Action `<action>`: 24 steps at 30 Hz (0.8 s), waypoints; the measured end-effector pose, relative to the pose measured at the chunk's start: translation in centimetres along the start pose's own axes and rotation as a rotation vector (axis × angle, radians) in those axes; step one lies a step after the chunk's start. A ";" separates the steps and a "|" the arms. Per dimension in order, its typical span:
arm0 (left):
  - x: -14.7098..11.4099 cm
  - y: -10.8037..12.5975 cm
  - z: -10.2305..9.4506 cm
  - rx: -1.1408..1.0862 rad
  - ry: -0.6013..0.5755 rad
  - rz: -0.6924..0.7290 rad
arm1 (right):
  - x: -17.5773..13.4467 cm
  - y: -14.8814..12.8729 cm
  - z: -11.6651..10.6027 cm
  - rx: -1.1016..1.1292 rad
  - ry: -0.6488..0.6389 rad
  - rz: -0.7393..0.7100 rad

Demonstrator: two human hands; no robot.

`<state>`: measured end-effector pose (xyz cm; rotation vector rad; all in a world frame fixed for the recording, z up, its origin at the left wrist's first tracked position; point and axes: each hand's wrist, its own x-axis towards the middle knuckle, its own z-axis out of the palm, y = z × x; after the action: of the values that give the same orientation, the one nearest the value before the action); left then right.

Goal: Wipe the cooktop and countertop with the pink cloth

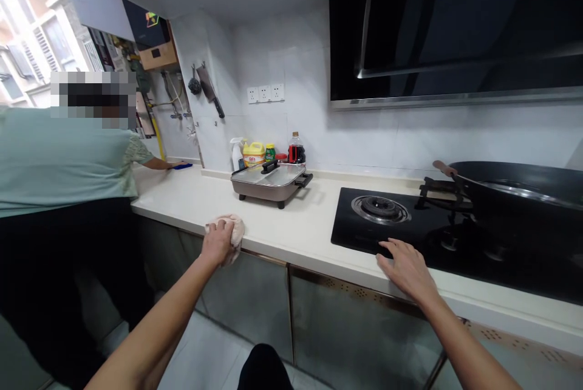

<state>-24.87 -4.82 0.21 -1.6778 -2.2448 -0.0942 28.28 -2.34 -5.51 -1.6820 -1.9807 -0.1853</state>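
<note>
My left hand point(217, 243) is closed on a pale pink cloth point(235, 233) at the front edge of the white countertop point(300, 226). Part of the cloth hangs over the edge. Farther right, my right hand point(406, 265) rests with fingers apart at the front rim of the black gas stove point(364, 229), holding nothing. Behind the cloth stands a brown electric pan point(262, 191) with a glass lid point(273, 175), on short black feet.
A large black wok point(514, 195) sits on the stove's right side under the range hood point(446, 25). Bottles and a yellow jug point(254, 154) line the wall. A cleaver point(208, 87) hangs there. At left a person point(64, 159) reaches a blue cloth point(183, 166) along the counter.
</note>
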 end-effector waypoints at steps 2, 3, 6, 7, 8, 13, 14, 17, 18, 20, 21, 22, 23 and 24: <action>-0.7 1.7 -0.3 0.010 0.001 0.063 | 0.0 -0.2 -0.2 0.004 -0.003 -0.001; -1.1 2.6 -0.5 0.006 0.000 0.101 | 0.0 -0.2 -0.2 0.005 -0.004 0.000; -2.4 6.0 -1.3 -0.033 0.000 0.210 | -0.1 -0.4 -0.3 0.010 -0.002 0.008; -2.8 7.3 -1.6 -0.047 0.002 0.244 | -0.1 -0.4 -0.2 0.013 0.000 0.010; -3.1 8.6 -1.9 -0.057 0.002 0.282 | -0.1 -0.4 -0.2 0.019 0.001 0.010; -5.5 15.9 -3.2 -0.121 -0.006 0.486 | 0.2 -0.1 -0.1 0.126 0.023 0.001; -6.2 17.6 -3.4 -0.144 0.007 0.529 | 0.2 0.0 -0.3 0.175 0.047 -0.008; -8.2 22.8 -3.9 -0.205 0.087 0.640 | 0.0 -0.7 -1.0 0.355 0.229 -0.033; -8.8 24.5 -3.9 -0.220 0.118 0.666 | -0.3 -1.2 -1.3 0.415 0.299 -0.049; -9.9 27.6 -3.6 -0.239 0.186 0.705 | -1.1 -2.8 -1.7 0.520 0.376 -0.112; -10.3 29.1 -3.4 -0.243 0.222 0.720 | -1.6 -3.8 -1.7 0.562 0.372 -0.162; -10.6 30.3 -3.1 -0.246 0.259 0.735 | -2.2 -4.8 -1.6 0.591 0.344 -0.216; -10.9 31.3 -2.9 -0.250 0.293 0.746 | -2.7 -5.7 -1.4 0.602 0.308 -0.260; -11.0 32.0 -2.7 -0.261 0.320 0.754 | -3.1 -6.5 -1.0 0.592 0.273 -0.291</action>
<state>8.65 -5.96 -5.31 -2.3343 -1.3096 -0.4442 22.73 -6.88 -4.63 -0.9433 -1.8249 0.0654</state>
